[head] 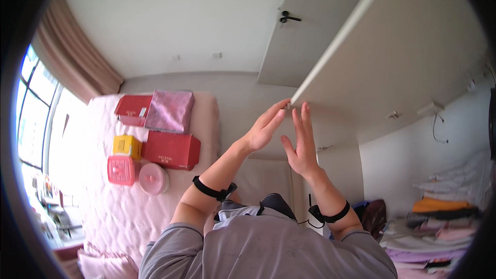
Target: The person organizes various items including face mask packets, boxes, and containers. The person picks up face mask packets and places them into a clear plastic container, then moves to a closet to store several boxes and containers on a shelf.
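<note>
A tall pale wardrobe door (391, 58) stands swung out in front of me, its lower corner between my hands. My left hand (265, 128) has its fingers stretched up to the door's edge, with the fingertips at the corner. A small pale piece shows by those fingertips; whether they pinch it is unclear. My right hand (300, 147) is raised on the door's inner side, fingers spread, nothing in its palm. Its longest fingertips are close to the panel; I cannot tell whether they touch.
On the pink-covered bed (116, 209) at left are red boxes (166, 149), a folded pink fabric piece (170, 110), a yellow box (126, 147) and two pink lidded containers (153, 178). Folded clothes (430, 236) fill the wardrobe at right. A grey room door (306, 46) stands beyond.
</note>
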The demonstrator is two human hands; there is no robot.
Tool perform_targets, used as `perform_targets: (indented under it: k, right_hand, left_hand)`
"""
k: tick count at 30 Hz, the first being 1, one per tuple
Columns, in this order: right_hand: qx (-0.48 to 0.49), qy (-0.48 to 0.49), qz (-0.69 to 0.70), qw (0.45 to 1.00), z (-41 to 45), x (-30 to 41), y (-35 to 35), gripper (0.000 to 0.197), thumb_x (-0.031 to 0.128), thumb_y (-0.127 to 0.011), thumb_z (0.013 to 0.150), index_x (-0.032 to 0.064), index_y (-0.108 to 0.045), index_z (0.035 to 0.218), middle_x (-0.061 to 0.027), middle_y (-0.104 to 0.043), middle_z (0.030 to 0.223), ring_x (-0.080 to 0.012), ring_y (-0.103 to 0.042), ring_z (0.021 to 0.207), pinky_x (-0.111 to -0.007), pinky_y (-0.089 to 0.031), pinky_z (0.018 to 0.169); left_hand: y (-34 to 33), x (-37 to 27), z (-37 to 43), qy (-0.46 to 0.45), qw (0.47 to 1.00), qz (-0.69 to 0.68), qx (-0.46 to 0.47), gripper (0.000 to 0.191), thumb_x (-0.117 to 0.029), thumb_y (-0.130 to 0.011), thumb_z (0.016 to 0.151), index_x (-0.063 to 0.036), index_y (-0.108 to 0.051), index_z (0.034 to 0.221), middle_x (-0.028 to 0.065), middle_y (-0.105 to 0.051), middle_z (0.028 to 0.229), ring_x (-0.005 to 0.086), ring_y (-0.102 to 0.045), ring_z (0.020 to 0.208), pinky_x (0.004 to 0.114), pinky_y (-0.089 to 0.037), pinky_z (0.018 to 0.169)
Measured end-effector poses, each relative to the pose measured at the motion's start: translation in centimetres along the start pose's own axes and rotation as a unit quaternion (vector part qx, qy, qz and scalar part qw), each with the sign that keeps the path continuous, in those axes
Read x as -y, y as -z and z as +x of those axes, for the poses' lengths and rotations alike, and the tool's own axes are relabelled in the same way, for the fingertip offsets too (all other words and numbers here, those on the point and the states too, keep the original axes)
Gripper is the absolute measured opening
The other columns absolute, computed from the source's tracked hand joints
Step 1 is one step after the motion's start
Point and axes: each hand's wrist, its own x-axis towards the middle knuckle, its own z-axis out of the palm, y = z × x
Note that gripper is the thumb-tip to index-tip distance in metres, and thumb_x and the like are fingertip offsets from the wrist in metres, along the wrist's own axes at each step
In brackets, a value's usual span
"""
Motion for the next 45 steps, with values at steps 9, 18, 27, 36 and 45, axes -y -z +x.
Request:
perform_targets:
  k: [9,18,27,36,45]
  right_hand:
    - [0.25,-0.043,0.228,0.94,-0.3,-3.1,-10.3,0.074,0.019,-0.068,0.105,0.0022,-0.032,0.167,-0.0258,-0.027,0.175,-0.0436,-0.031,0.161,-0.052,-0.037,0.126]
    - [0.481,-0.152,0.335,0.795,-1.4,-4.8,-27.8,0.071,0.031,-0.072,0.105,-0.0017,-0.041,0.16,-0.0268,-0.046,0.165,-0.0403,-0.053,0.148,-0.048,-0.049,0.116]
    - [0.588,-0.372,0.28,0.662,-5.8,-1.7,-44.9,0.086,0.039,-0.071,0.106,-0.0021,-0.026,0.167,-0.0281,-0.045,0.165,-0.0321,-0.055,0.145,-0.04,-0.049,0.117]
    - [0.422,-0.512,0.29,0.689,-7.4,-3.0,-64.5,0.104,0.056,-0.06,0.107,-0.0038,-0.003,0.17,-0.0263,-0.025,0.175,-0.0344,-0.033,0.159,-0.045,-0.028,0.129]
    - [0.268,-0.559,0.351,0.702,-8.5,-3.6,-70.4,0.088,0.061,-0.041,0.114,-0.0053,-0.018,0.167,-0.0231,-0.032,0.171,-0.0315,-0.035,0.157,-0.043,-0.03,0.128]
  left_hand:
    - [7.3,5.6,-9.0,0.082,0.978,-0.001,-0.191,0.064,-0.047,-0.038,0.119,-0.0011,-0.042,0.163,0.0145,-0.049,0.163,0.0239,-0.042,0.154,0.042,-0.031,0.129]
    - [8.6,7.0,-24.7,0.148,0.824,0.065,-0.543,0.051,-0.034,-0.05,0.117,0.0008,-0.05,0.154,0.015,-0.06,0.151,0.0239,-0.054,0.141,0.037,-0.042,0.119]
    - [24.5,13.4,-35.3,0.245,0.754,0.124,-0.597,0.059,-0.038,-0.057,0.114,0.0049,-0.05,0.153,0.0217,-0.062,0.147,0.0279,-0.06,0.137,0.039,-0.046,0.116]
    - [49.0,31.6,-39.7,0.422,0.603,0.455,-0.502,0.078,-0.044,-0.063,0.105,0.0064,-0.041,0.16,0.0288,-0.036,0.17,0.0457,-0.031,0.158,0.052,-0.028,0.131]
    - [57.4,34.6,-39.2,0.539,0.618,0.392,-0.417,0.076,-0.066,-0.054,0.102,-0.0031,-0.058,0.146,0.0303,-0.072,0.129,0.0472,-0.067,0.124,0.053,-0.053,0.107]
